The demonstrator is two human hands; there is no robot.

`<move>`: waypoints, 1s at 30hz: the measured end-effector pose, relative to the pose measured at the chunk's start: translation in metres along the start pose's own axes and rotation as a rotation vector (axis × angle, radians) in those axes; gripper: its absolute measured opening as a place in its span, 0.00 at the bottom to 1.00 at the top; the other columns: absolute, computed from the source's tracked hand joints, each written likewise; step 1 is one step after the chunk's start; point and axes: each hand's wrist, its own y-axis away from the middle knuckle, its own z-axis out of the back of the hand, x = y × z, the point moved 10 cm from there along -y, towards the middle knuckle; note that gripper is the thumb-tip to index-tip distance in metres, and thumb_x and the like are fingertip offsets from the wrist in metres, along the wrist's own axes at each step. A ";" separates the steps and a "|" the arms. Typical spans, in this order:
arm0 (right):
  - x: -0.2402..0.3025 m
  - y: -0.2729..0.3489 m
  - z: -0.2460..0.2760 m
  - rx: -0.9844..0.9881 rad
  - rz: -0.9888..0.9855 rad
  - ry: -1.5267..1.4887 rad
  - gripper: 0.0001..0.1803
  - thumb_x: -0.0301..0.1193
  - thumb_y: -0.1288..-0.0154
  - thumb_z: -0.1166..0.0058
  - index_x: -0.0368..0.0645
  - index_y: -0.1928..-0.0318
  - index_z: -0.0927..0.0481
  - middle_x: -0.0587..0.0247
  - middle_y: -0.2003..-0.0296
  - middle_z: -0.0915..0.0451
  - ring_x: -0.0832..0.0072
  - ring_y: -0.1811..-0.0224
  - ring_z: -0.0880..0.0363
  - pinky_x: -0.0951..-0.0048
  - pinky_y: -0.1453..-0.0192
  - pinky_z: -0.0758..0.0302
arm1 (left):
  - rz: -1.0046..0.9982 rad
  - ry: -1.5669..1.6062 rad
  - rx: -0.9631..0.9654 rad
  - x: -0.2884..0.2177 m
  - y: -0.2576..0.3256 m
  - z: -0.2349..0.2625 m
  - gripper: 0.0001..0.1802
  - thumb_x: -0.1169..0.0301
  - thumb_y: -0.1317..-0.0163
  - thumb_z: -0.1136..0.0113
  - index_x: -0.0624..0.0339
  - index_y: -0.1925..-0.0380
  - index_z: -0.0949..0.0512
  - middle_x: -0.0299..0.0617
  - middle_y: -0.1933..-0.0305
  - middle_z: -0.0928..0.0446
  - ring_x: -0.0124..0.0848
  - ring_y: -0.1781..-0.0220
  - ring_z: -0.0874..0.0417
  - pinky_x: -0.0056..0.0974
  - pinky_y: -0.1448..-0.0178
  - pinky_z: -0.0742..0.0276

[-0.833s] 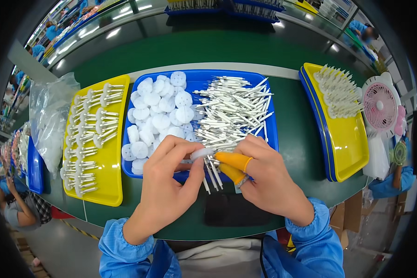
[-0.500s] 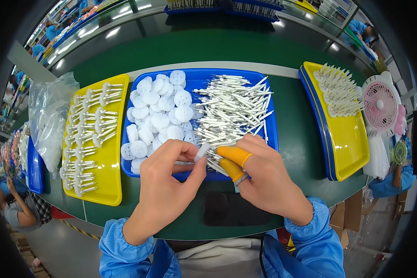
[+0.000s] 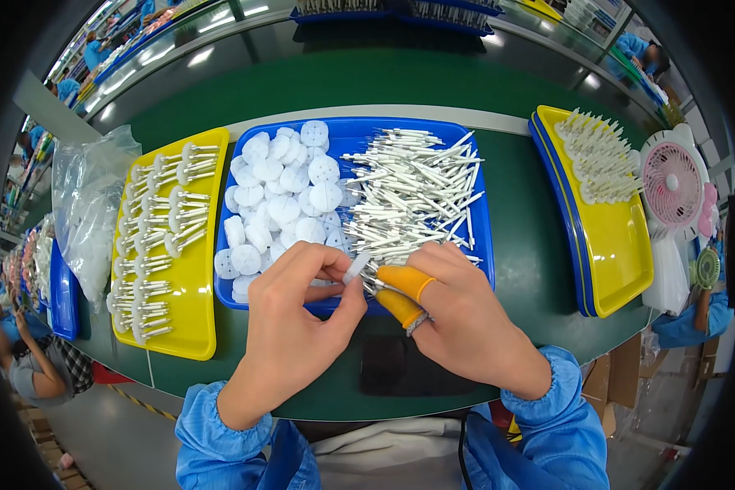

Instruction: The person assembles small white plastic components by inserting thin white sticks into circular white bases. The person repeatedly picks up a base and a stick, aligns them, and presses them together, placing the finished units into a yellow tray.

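In the left hand point(image 3: 298, 314) a white disc point(image 3: 356, 268) is pinched, over the near part of the blue tray point(image 3: 483, 220); slim rods point(image 3: 371, 279) at the disc are gripped by the right hand point(image 3: 464, 309). Finished-looking pieces point(image 3: 180, 220) are already laid in the left yellow tray point(image 3: 196, 318). The held disc seems partly fitted; many loose discs point(image 3: 282, 204) and, to their right, loose rods point(image 3: 408, 188) are left.

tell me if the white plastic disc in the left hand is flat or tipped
Tipped: pinched in the left hand, the white plastic disc shows as a narrow slanted strip, not a round face.
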 end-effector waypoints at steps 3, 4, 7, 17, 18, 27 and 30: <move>-0.005 0.001 0.007 -0.050 0.005 0.010 0.22 0.15 0.55 0.34 0.31 0.54 0.13 0.53 0.62 0.23 0.53 0.57 0.23 0.55 0.51 0.26 | 0.026 -0.019 -0.002 0.005 0.000 0.001 0.08 0.84 0.37 0.30 0.69 0.59 0.18 0.46 0.59 0.16 0.35 0.57 0.09 0.38 0.56 0.05; -0.005 0.001 0.011 -0.076 0.018 -0.013 0.22 0.14 0.53 0.34 0.32 0.53 0.12 0.53 0.64 0.24 0.53 0.60 0.24 0.56 0.54 0.26 | 0.024 -0.007 0.000 0.005 0.000 0.001 0.08 0.84 0.37 0.30 0.69 0.59 0.18 0.46 0.58 0.16 0.35 0.57 0.09 0.38 0.56 0.05; -0.002 0.000 0.010 -0.052 0.012 -0.066 0.21 0.14 0.55 0.35 0.30 0.56 0.13 0.53 0.63 0.24 0.53 0.58 0.23 0.56 0.52 0.26 | 0.018 0.009 0.010 0.003 -0.002 0.000 0.08 0.84 0.37 0.30 0.69 0.59 0.18 0.46 0.58 0.16 0.35 0.57 0.09 0.38 0.55 0.05; -0.008 -0.001 0.003 -0.027 -0.025 -0.029 0.16 0.16 0.56 0.36 0.32 0.61 0.14 0.53 0.63 0.22 0.53 0.54 0.22 0.55 0.47 0.25 | 0.002 -0.013 0.054 0.001 0.002 -0.006 0.10 0.83 0.39 0.29 0.68 0.59 0.17 0.47 0.59 0.15 0.35 0.59 0.08 0.38 0.55 0.05; -0.006 -0.001 0.002 -0.045 -0.022 -0.033 0.16 0.16 0.56 0.35 0.32 0.61 0.14 0.53 0.63 0.22 0.53 0.54 0.22 0.55 0.47 0.25 | -0.013 -0.017 0.056 0.000 0.002 -0.007 0.10 0.83 0.39 0.29 0.67 0.58 0.17 0.47 0.59 0.15 0.36 0.59 0.08 0.38 0.55 0.05; 0.000 0.003 -0.003 -0.091 -0.035 -0.100 0.18 0.16 0.58 0.35 0.31 0.61 0.15 0.52 0.64 0.22 0.52 0.58 0.23 0.54 0.52 0.25 | -0.084 -0.123 0.036 -0.011 0.004 -0.006 0.11 0.83 0.40 0.28 0.67 0.57 0.17 0.46 0.62 0.18 0.39 0.62 0.08 0.38 0.56 0.07; 0.001 0.007 0.002 -0.180 -0.019 -0.130 0.19 0.14 0.58 0.36 0.31 0.59 0.14 0.52 0.67 0.22 0.53 0.63 0.23 0.56 0.59 0.27 | -0.128 -0.133 0.027 -0.018 0.008 -0.004 0.12 0.83 0.40 0.28 0.67 0.56 0.17 0.47 0.61 0.19 0.41 0.63 0.09 0.39 0.59 0.10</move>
